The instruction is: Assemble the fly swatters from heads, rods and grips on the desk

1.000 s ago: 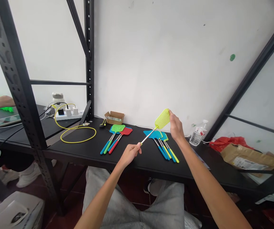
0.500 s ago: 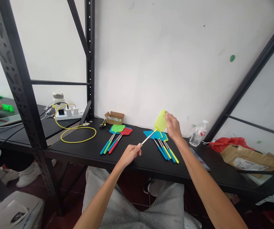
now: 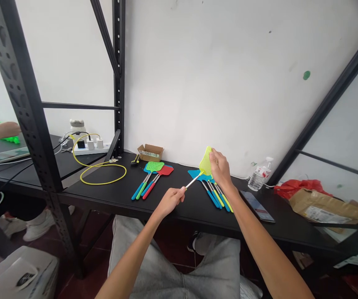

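Note:
A yellow fly swatter (image 3: 206, 161) with a metal rod is held up above the table between my two hands. My left hand (image 3: 171, 200) is closed round its handle, which the fingers mostly hide. My right hand (image 3: 220, 167) grips the right edge of its mesh head, fingers behind and thumb in front. Beneath and behind it lies a fanned group of blue and yellow fly swatters (image 3: 213, 196), partly covered by my right hand and forearm. To the left lies another group with a green fly swatter (image 3: 155, 166), a red fly swatter (image 3: 165, 170) and blue ones.
A small cardboard box (image 3: 150, 152) stands by the wall. Left are a yellow cable (image 3: 104, 183) and a power strip (image 3: 93, 150). A phone (image 3: 257, 206), a water bottle (image 3: 260, 173) and a brown package (image 3: 328, 205) lie right. A co-worker's hand (image 3: 9, 129) is far left.
My right hand has shifted slightly left and down along with the swatter's head. More of the phone shows now. The co-worker's hand has moved right and up.

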A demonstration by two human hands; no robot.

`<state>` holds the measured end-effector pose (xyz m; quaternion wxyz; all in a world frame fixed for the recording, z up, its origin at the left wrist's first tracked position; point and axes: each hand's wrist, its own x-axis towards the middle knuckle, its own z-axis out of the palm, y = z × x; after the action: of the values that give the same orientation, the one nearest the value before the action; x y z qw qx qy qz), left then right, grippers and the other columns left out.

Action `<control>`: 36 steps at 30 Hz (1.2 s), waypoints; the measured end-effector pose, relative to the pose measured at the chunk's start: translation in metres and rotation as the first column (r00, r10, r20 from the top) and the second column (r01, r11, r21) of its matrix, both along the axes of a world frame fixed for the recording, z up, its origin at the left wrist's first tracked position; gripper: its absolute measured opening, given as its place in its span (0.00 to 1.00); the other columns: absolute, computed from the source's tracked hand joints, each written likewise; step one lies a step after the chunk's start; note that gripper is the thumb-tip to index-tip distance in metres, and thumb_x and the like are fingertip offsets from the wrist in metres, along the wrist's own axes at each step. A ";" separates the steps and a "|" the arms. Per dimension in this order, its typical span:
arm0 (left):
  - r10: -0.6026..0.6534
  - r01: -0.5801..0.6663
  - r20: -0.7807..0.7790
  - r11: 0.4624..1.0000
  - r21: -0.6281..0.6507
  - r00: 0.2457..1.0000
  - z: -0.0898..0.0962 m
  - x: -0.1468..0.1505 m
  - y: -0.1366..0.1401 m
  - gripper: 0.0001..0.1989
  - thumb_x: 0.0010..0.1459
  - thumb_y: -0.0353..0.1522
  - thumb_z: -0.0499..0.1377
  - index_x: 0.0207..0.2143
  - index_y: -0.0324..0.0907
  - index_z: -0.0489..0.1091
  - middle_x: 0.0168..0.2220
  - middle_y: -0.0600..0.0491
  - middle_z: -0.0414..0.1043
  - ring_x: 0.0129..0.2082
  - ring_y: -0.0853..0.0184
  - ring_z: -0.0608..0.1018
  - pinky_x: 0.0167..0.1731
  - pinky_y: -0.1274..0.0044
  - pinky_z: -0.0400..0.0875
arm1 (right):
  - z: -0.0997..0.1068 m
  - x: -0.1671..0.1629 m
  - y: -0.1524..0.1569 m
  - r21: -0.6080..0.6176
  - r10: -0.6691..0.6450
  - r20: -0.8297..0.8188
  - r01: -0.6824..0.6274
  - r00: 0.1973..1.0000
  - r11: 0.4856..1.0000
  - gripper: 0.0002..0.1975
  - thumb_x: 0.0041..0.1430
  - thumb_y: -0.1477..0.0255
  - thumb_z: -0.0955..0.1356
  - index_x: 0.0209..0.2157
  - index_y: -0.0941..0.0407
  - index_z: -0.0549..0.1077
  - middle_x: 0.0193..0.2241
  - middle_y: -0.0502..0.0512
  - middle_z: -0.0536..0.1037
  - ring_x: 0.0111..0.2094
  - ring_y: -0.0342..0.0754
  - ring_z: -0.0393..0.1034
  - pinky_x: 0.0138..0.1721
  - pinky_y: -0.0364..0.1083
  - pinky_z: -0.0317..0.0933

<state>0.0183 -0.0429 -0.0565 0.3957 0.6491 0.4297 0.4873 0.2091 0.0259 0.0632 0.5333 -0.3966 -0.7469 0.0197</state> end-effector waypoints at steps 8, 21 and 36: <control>-0.015 0.015 0.005 1.000 0.027 1.000 -0.002 0.001 0.003 0.29 0.60 0.55 0.45 0.19 0.41 0.53 0.16 0.60 0.46 0.18 0.75 0.51 0.21 0.78 0.44 | -0.018 -0.010 -0.004 0.143 -0.193 -0.112 0.208 0.975 0.967 0.30 0.65 0.52 0.57 0.58 0.56 0.65 0.52 0.65 0.70 0.55 0.60 0.60 0.56 0.59 0.53; -0.008 0.008 0.006 0.999 0.039 1.000 -0.001 0.000 0.003 0.29 0.61 0.54 0.45 0.18 0.41 0.52 0.16 0.60 0.47 0.18 0.76 0.51 0.20 0.78 0.44 | -0.016 -0.003 -0.001 0.144 -0.206 -0.044 0.210 0.978 0.967 0.30 0.64 0.52 0.59 0.59 0.58 0.65 0.52 0.66 0.71 0.56 0.60 0.59 0.56 0.59 0.55; 0.021 0.022 0.335 0.992 -0.122 0.942 -0.010 0.000 0.011 0.23 0.60 0.52 0.50 0.28 0.42 0.59 0.18 0.63 0.45 0.15 0.78 0.47 0.14 0.82 0.41 | -0.101 -0.042 -0.025 -0.365 0.183 -0.211 -0.251 0.960 0.896 0.34 0.61 0.51 0.62 0.62 0.56 0.62 0.59 0.64 0.67 0.59 0.60 0.62 0.56 0.57 0.58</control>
<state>0.0179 -0.0321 -0.0670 0.5029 0.5309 0.3854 0.5628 0.1667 0.0013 -0.0373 0.5005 -0.4052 -0.7193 0.2607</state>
